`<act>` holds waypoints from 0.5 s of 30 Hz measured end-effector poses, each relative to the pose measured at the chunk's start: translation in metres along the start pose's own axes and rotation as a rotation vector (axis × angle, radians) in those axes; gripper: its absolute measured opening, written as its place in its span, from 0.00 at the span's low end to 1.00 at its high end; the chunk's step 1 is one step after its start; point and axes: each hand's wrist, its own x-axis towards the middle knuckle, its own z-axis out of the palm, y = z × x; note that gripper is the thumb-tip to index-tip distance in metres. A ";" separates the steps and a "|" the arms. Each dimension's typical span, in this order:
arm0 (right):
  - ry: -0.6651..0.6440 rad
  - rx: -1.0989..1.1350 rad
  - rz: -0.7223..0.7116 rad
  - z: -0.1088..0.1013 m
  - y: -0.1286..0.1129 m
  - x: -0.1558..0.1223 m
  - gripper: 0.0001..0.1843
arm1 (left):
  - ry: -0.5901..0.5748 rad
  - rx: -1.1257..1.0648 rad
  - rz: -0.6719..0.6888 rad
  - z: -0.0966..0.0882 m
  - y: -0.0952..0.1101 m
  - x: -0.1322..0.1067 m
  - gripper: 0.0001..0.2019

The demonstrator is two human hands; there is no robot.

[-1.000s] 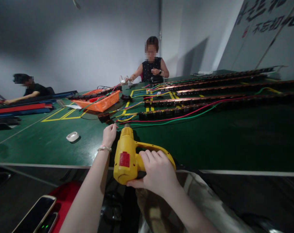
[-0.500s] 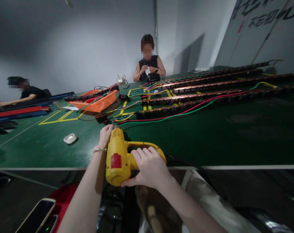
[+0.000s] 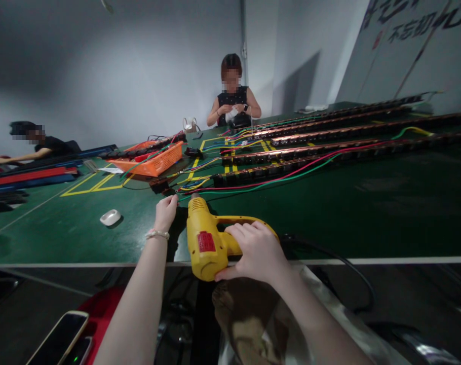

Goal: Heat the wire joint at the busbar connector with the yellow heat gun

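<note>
My right hand [image 3: 257, 251] is wrapped around the handle of a yellow heat gun [image 3: 203, 238] with a red label on its body. The gun's metal nozzle points away from me, towards several thin wires. My left hand [image 3: 165, 213] is closed at the end of a green wire [image 3: 249, 192], left of the nozzle; its fingertips are small and partly hidden. A red wire [image 3: 276, 185] runs beside the green one. Both lead right along a long black strip [image 3: 245, 175] with copper-coloured bars.
An orange basket [image 3: 158, 161] holds dark wired parts. A white oval object [image 3: 110, 217] lies on the green table [image 3: 329, 223]. More long strips [image 3: 314, 137] stretch to the right. A co-worker [image 3: 232, 99] sits opposite, another person [image 3: 50, 144] at far left. A phone [image 3: 59, 337] lies below the table edge.
The heat gun and my right hand have moved right, widening the gap between the nozzle and my left hand. My left hand stays nearly in place.
</note>
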 end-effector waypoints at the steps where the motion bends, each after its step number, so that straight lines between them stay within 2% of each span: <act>1: -0.003 -0.003 0.015 -0.003 0.003 -0.002 0.47 | 0.005 0.008 -0.003 0.000 0.001 -0.001 0.19; 9: -0.016 -0.084 0.101 -0.029 0.029 -0.018 0.42 | 0.070 0.130 -0.070 -0.005 0.010 -0.006 0.20; 15: 0.006 -0.215 0.118 -0.049 0.044 -0.036 0.39 | 0.108 0.135 -0.087 -0.006 0.013 -0.008 0.20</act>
